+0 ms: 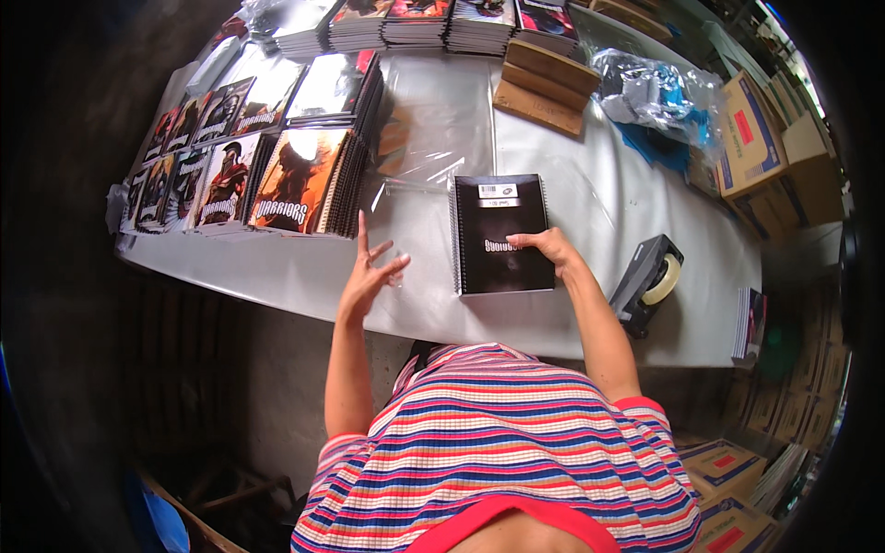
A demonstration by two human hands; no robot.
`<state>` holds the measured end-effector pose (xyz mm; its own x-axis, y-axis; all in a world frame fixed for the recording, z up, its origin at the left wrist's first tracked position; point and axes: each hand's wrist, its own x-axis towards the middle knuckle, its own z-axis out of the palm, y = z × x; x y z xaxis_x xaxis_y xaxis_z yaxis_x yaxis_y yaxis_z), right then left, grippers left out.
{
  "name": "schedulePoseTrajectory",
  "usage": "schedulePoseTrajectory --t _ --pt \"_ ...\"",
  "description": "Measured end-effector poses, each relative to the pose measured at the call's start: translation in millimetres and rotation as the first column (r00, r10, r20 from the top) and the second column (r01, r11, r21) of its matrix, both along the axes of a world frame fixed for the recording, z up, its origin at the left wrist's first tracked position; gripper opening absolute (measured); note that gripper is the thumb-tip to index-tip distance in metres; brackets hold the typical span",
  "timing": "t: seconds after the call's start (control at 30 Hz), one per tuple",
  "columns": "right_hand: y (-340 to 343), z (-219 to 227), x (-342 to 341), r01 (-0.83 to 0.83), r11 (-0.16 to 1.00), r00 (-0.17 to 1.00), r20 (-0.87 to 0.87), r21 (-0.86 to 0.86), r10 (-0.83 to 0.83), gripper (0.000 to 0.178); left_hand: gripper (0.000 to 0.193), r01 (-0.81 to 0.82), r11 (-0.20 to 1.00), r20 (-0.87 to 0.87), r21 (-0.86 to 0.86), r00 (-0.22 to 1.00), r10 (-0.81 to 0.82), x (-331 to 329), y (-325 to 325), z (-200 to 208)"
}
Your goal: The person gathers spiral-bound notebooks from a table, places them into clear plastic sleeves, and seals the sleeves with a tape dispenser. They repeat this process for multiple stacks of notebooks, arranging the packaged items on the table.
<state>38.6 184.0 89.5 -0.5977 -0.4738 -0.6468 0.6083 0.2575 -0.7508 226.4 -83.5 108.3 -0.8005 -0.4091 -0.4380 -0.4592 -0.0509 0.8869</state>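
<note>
A black spiral-bound notebook [498,221] lies in front of me, its wire binding along the left side and a white label near the top. My right hand [544,247] grips its right edge, thumb flat on the cover and the other fingers hidden at the side or beneath. My left hand [371,276] is raised over the table, fingers spread, with nothing in it. Just beyond that hand, a stack of notebooks with an orange cover [300,180] forms the near right corner of several such stacks. A sheet of clear plastic [429,124] lies beyond the black notebook.
A tape dispenser [647,284] stands to the right of my right forearm. Farther back are a wooden block [546,86] and a bundle of clear plastic bags [659,97]. Cardboard boxes [779,152] sit at the right; more notebook stacks [419,26] line the far side.
</note>
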Motion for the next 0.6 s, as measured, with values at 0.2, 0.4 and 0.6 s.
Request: schedulePoseTrajectory --t 0.2,0.4,0.6 --pt "-2 -3 0 -0.001 0.998 1.000 0.010 -0.055 0.002 0.036 0.099 0.225 0.957 -0.288 0.184 0.943 -0.166 -30 -35 -3" --pt "0 4 -3 0.008 0.999 1.000 0.013 -0.041 -0.007 0.037 0.099 0.382 0.922 -0.255 -0.065 0.887 -0.386 -49 -20 35" --pt "-1 -8 -4 0.052 0.999 0.999 -0.002 -0.013 -0.052 0.036 0.104 0.520 0.854 -0.226 -0.031 0.828 -0.513 -68 25 60"
